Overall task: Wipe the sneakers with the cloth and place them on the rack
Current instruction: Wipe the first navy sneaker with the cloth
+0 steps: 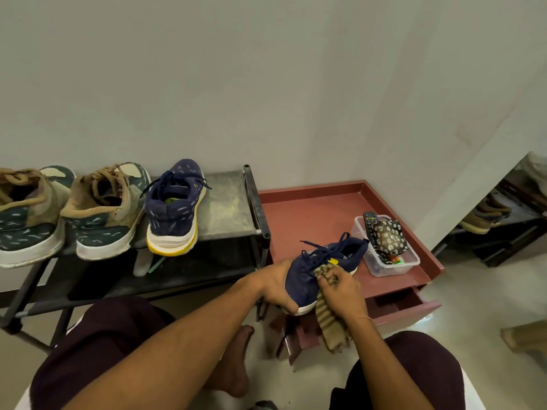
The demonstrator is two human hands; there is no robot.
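Note:
My left hand (276, 287) grips the toe end of a navy blue sneaker (322, 269) held above the edge of a reddish side table. My right hand (340, 287) holds a striped brown cloth (325, 318) bunched against the sneaker's upper, and the cloth's tail hangs down below the sole. The matching navy sneaker with a yellow-edged sole (174, 208) stands on the top shelf of the dark metal rack (231, 202). Two camouflage-patterned sneakers (103, 211) (26, 214) stand to its left on the same shelf.
The reddish side table (310, 208) has a raised rim and a drawer (396, 303) pulled open. A clear plastic box (387, 247) on it holds a remote and a flowered pouch. More shoes sit on a low shelf (488, 217) at the right. My knees and a bare foot fill the foreground.

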